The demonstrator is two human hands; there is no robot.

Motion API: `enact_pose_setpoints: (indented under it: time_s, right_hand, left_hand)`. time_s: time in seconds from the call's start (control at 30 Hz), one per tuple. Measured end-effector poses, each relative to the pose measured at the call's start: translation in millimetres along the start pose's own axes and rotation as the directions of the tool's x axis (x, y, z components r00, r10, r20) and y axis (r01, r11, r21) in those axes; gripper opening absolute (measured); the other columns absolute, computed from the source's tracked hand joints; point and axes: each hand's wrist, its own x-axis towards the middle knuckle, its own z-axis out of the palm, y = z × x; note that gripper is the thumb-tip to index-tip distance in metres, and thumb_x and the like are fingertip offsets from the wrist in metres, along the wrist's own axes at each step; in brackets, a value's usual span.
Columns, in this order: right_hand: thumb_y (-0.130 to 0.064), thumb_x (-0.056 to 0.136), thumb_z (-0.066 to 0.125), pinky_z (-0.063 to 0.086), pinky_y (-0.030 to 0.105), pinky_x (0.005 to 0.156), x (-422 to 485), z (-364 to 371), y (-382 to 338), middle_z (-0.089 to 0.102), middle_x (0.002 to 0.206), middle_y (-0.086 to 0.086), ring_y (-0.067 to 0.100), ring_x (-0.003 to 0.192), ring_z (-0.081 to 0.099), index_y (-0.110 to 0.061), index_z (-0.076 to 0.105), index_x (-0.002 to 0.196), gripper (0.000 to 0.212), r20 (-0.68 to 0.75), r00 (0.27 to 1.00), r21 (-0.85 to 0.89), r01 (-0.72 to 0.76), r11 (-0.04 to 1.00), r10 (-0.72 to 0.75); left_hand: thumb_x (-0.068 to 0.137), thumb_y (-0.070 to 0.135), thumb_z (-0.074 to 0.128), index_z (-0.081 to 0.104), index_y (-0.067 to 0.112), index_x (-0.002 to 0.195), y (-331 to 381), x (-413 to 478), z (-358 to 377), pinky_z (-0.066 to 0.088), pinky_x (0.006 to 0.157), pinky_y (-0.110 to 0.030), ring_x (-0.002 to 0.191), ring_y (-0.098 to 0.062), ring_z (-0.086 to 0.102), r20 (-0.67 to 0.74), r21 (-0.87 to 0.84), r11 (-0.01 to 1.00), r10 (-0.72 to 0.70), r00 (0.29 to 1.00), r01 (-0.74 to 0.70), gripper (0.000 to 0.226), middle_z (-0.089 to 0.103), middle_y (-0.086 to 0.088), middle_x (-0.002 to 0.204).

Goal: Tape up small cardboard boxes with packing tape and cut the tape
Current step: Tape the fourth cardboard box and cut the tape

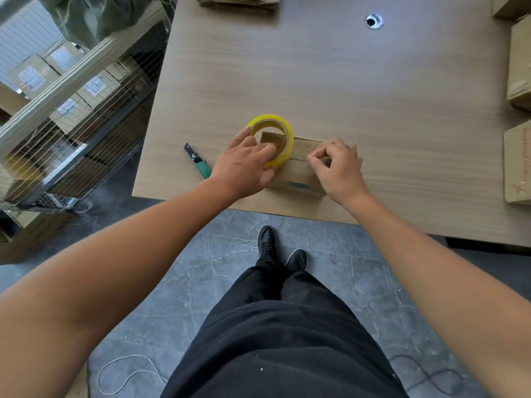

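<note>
A small cardboard box with a blue mark on its front stands near the table's front edge. A yellow roll of packing tape stands on edge over the box's left part. My left hand grips the roll, fingers through its core. My right hand rests on the box's right part with thumb and fingers pinched together at the top seam, apparently on the tape's end; the clear tape itself is hard to see. A green-handled utility knife lies on the table left of my left hand.
Wooden table with a cable hole. Flat cardboard stack at the far edge. Several boxes line the right edge. A wire cart holding boxes stands left of the table. Cords lie on the floor.
</note>
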Motion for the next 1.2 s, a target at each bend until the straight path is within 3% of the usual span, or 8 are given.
enact_pose_setpoints:
  time_s: [0.07,0.17,0.23,0.5,0.83,0.97,1.1,1.2]
  right_hand:
    - [-0.032,0.094,0.063,0.029,0.036,0.091,-3,-3,-2,0.065,0.098,-0.01,0.018,0.106,0.05,-0.021,0.065,0.083,0.015,0.028,0.988,-0.035,-0.15,0.988,0.151]
    - [-0.024,0.095,0.064,0.043,0.03,0.079,-3,-23,9,0.064,0.079,-0.011,0.008,0.078,0.057,-0.02,0.062,0.078,0.017,0.139,0.909,0.407,-0.414,0.814,0.393]
    - [-0.016,0.097,0.061,0.042,0.024,0.065,-8,-33,22,0.064,0.076,-0.005,0.006,0.064,0.053,-0.017,0.061,0.082,0.015,0.275,0.866,0.554,-0.497,0.668,0.417]
    - [-0.008,0.097,0.062,0.043,0.022,0.058,2,-24,40,0.061,0.067,-0.003,0.006,0.053,0.047,-0.015,0.061,0.081,0.017,0.285,0.859,0.701,-0.49,0.519,0.426]
    - [-0.008,0.095,0.063,0.055,0.039,0.077,1,-6,57,0.053,0.091,0.014,0.021,0.077,0.056,-0.018,0.046,0.085,0.022,0.046,0.925,0.673,-0.308,0.672,0.378]
    - [-0.002,0.093,0.062,0.054,0.031,0.065,9,-3,64,0.053,0.09,0.013,0.017,0.069,0.054,-0.016,0.045,0.091,0.022,0.166,0.895,0.745,-0.388,0.542,0.413]
    - [0.005,0.082,0.052,0.044,0.03,0.056,18,-14,63,0.053,0.064,0.001,0.011,0.051,0.047,-0.019,0.046,0.103,0.033,0.348,0.857,0.753,-0.497,0.431,0.38]
    - [0.003,0.09,0.047,0.044,0.034,0.067,16,-20,60,0.052,0.061,-0.001,0.014,0.058,0.049,-0.025,0.054,0.11,0.034,0.403,0.855,0.708,-0.518,0.48,0.328]
  left_hand:
    - [0.094,0.047,0.056,0.058,0.015,0.106,4,1,1,0.011,0.126,-0.041,0.112,-0.028,0.056,-0.011,0.017,1.0,-0.01,1.0,0.011,0.034,0.069,0.001,0.108]
    - [0.092,0.052,0.062,0.059,0.015,0.104,6,4,2,0.013,0.125,-0.043,0.11,-0.028,0.056,-0.016,0.021,1.0,-0.023,1.0,0.024,0.039,0.067,-0.001,0.102]
    - [0.09,0.05,0.065,0.061,0.014,0.104,7,3,2,0.015,0.125,-0.045,0.108,-0.03,0.057,-0.024,0.006,1.0,0.002,1.0,-0.001,0.039,0.068,-0.002,0.102]
    - [0.093,0.051,0.063,0.062,0.014,0.105,15,2,2,0.019,0.123,-0.047,0.107,-0.032,0.057,-0.014,0.039,0.999,0.027,1.0,-0.026,0.039,0.066,-0.002,0.125]
    - [0.095,0.052,0.056,0.064,0.019,0.108,23,6,-3,0.017,0.124,-0.045,0.109,-0.029,0.058,0.039,0.078,0.997,0.012,0.999,-0.015,0.037,0.065,-0.001,0.123]
    - [0.094,0.051,0.058,0.065,0.018,0.105,24,6,-3,0.017,0.124,-0.045,0.107,-0.03,0.058,0.044,0.082,0.997,0.009,0.999,-0.013,0.036,0.066,-0.002,0.121]
    - [0.094,0.05,0.06,0.065,0.017,0.101,24,8,-4,0.018,0.123,-0.045,0.103,-0.031,0.059,0.051,0.084,0.996,0.021,0.998,-0.025,0.034,0.066,-0.002,0.115]
    - [0.093,0.049,0.061,0.065,0.017,0.099,24,11,-6,0.02,0.123,-0.047,0.099,-0.031,0.058,0.068,0.101,0.994,0.029,0.997,-0.036,0.033,0.066,-0.002,0.109]
